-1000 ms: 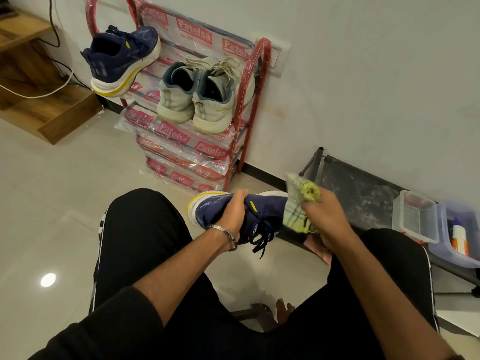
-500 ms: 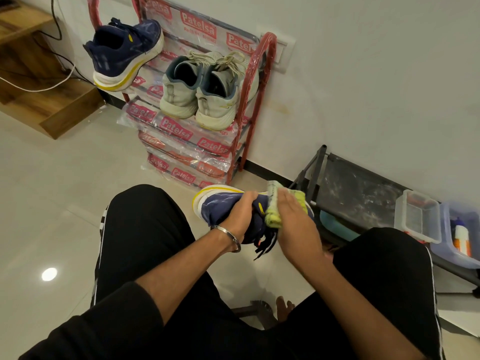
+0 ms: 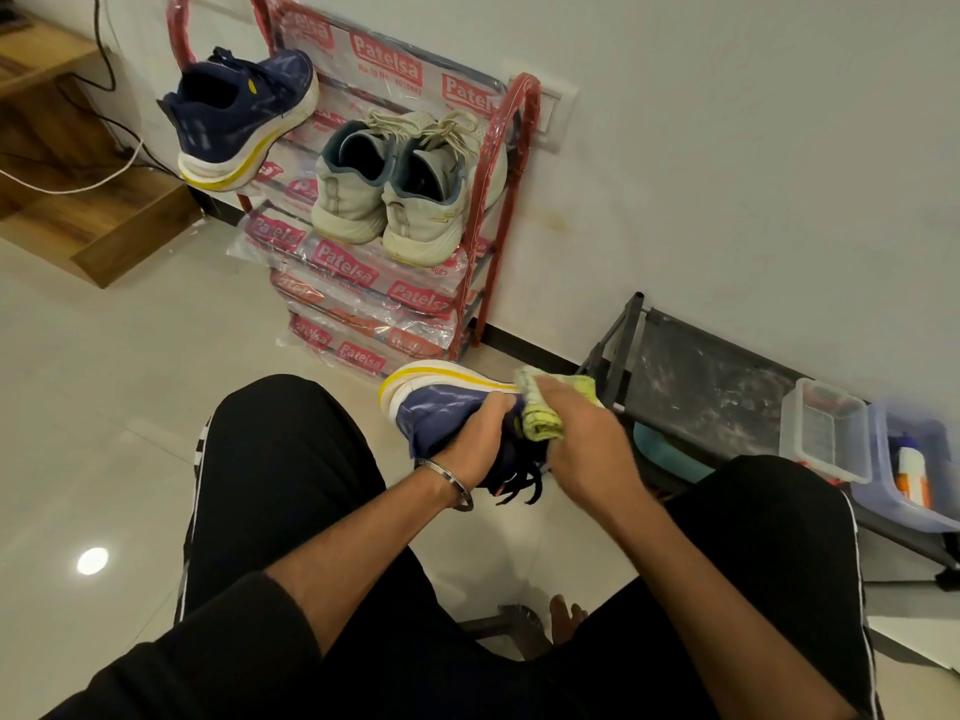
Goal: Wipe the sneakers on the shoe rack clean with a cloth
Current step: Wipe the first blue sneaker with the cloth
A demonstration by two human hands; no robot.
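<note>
We've got the navy sneaker (image 3: 447,407) off the rack and tipped on its side at the centre of the frame, its white-and-yellow sole facing up and away from us. Our left hand (image 3: 480,444) grips it around the upper, fingers curled over the top of the shoe, laces dangling below the wrist. Our right hand (image 3: 582,433) has its fingers wrapped around the bunched yellow-green cloth (image 3: 540,418), pressing it against the shoe's side just below the sole edge.

To do this well, we'd say hold the shoe firm with the left so it doesn't twist, and drag the cloth in long strokes along the sole line, turning to a fresh fold as it picks up dirt.

The cloth sits directly under the right fingertips, touching the shoe, just beside the left knuckles.

Up on the red shoe rack (image 3: 522,163), upper middle of the frame, the other navy sneaker (image 3: 239,122) and the pale grey pair (image 3: 400,194) wait their turn.
</note>
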